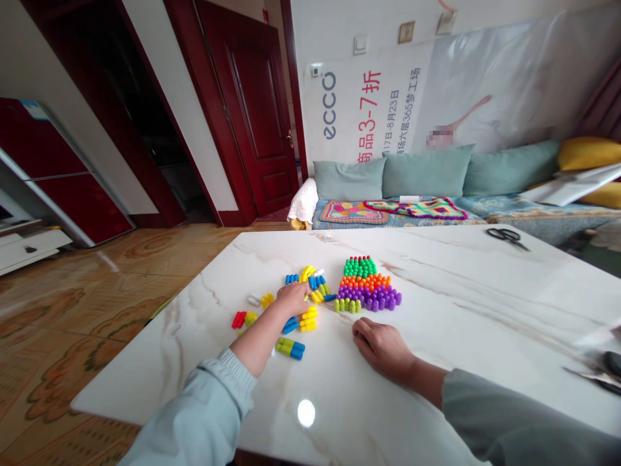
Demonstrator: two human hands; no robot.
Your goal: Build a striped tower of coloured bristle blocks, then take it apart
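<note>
- While reaching with left hand (292,298) in among loose pegs (308,319) on white marbled table (460,310), pointing fingers forward; cannot tell how far closed or whether holding a peg.
- Resting right hand (381,342) on table, just nearside of standing pegs (383,299), with fingers loosely curled and palm out of sight; cannot tell whether gripping anything.
- Around left hand: loose pegs in yellow, blue, light green, red, white, many side by side.
- Near to far in standing pegs: light green beside purple, then orange, green, red.
- Near far edge: black scissors (507,236).
</note>
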